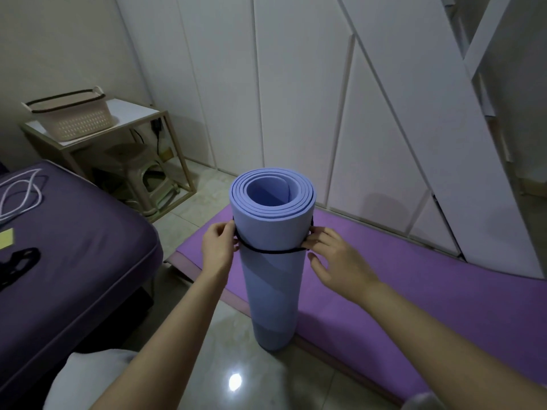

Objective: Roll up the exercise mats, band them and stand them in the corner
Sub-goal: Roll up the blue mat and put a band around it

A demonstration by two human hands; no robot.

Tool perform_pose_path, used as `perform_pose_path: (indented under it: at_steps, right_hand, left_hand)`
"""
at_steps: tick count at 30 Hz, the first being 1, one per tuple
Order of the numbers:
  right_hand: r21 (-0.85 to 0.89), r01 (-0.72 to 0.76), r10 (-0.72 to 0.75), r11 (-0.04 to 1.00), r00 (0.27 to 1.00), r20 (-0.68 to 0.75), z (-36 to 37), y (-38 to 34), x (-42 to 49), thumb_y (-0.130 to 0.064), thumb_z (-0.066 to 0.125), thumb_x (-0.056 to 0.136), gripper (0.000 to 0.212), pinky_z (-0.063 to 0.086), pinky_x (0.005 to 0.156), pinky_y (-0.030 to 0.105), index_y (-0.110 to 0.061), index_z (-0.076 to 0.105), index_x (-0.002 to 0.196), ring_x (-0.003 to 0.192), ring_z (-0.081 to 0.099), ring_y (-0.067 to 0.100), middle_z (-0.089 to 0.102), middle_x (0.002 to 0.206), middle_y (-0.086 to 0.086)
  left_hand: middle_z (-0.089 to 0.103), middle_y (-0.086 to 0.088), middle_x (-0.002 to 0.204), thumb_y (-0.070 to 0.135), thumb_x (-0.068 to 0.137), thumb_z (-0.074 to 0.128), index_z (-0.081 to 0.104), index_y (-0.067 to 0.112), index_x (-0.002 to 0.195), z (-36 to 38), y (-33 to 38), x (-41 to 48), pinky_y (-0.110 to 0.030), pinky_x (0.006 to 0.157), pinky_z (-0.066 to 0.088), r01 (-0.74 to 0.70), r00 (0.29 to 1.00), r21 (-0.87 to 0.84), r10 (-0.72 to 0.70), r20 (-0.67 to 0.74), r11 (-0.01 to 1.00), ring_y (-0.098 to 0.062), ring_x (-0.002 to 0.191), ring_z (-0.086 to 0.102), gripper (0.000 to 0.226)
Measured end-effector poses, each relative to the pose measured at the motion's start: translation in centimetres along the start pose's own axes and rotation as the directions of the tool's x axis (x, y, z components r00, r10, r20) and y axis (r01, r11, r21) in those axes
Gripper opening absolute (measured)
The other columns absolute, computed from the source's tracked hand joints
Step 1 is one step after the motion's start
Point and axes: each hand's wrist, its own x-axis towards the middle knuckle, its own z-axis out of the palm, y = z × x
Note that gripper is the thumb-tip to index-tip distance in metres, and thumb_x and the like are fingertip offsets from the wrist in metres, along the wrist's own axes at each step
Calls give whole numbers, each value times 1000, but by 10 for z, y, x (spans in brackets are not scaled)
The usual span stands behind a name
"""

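Left hand [219, 247] and right hand [328, 255] pinch a black band [272, 251] around the upright blue rolled mat [272, 279], at the near edge of the flat purple mat [414, 291]; band's rear hidden.

A dimly lit room, with tall white panelled doors [296, 84] filling the upper centre and right of the frame and a plain beige wall [59, 39] at upper left. Toward the upper left, a small wood-framed table [133, 112] with a white top carries a pale perforated basket [74, 119], with a plastic stool [139, 164] tucked beneath and a dark plug [156, 125] and cable on the wall behind. A bed [74, 232] under a dark purple cover fills the left edge, a white cord [20, 193] looped on it, while the glossy pale tiled floor [225, 335] at bottom centre mirrors a bright spot of light [235, 381].
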Motion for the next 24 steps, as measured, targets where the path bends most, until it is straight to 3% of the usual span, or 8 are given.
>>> perform_pose_path:
  at_steps: [3,7,10,12,16,18,21,24]
  right_hand:
    - [183,-185,202,966,976,-78,-1,0,-2,-3,59,83,22,41,95,17,-9,75,96,107,58,11,69,105,0]
    - [442,-413,503,796,858,-104,-7,-6,7,7,58,82,22,48,81,8,-5,75,86,91,63,7,69,95,-1]
    - [697,-475,785,537,584,-206,-4,-13,19,3,52,89,16,57,73,29,-6,64,89,91,64,22,64,102,12]
    - [778,-530,898,338,430,-98,-8,-12,30,-6,50,94,10,56,69,31,-5,60,97,92,63,24,59,107,12]
    - [697,-713,907,81,343,245,-14,-4,41,-22,51,97,28,53,65,28,-3,58,78,77,60,21,61,87,11]
    - [659,-752,892,29,316,322,-17,-6,43,-23,49,98,33,50,58,24,-6,52,70,68,56,16,58,84,12]
    - [573,-818,865,60,329,379,-19,-10,49,-16,42,100,27,49,48,20,-4,52,78,63,52,14,57,89,13]
    - [615,-788,862,-34,289,417,-19,-12,55,-4,33,100,20,48,41,15,-8,52,103,62,49,12,56,81,6]
  left_hand:
    - [54,-3,79,27,101,38,55,6,86,2,4,3,-31,75,42,22,988,101,-37,148,995,-16,77,50,31]
    - [40,-11,81,22,101,31,43,11,88,10,5,10,-31,68,35,-17,966,228,-43,256,973,-20,74,36,21]
    - [37,-12,81,12,97,30,42,10,83,18,4,9,-32,67,30,-94,949,252,10,316,963,-21,75,33,19]
    - [36,-11,78,8,95,30,41,10,77,22,1,6,-33,67,27,-134,939,251,42,340,959,-21,74,32,20]
    - [36,-9,77,7,94,31,40,10,76,24,-3,4,-34,69,29,-148,943,239,64,328,960,-21,74,31,20]
    - [36,-10,78,7,94,31,41,10,78,25,-5,3,-35,69,31,-136,952,217,67,298,967,-21,74,32,19]
    - [38,-9,76,8,92,31,44,11,76,23,-8,5,-35,69,30,-127,966,178,80,246,976,-21,73,33,20]
    - [37,-10,71,7,91,33,39,12,70,21,-13,6,-35,66,31,-134,974,216,88,211,967,-21,70,33,22]
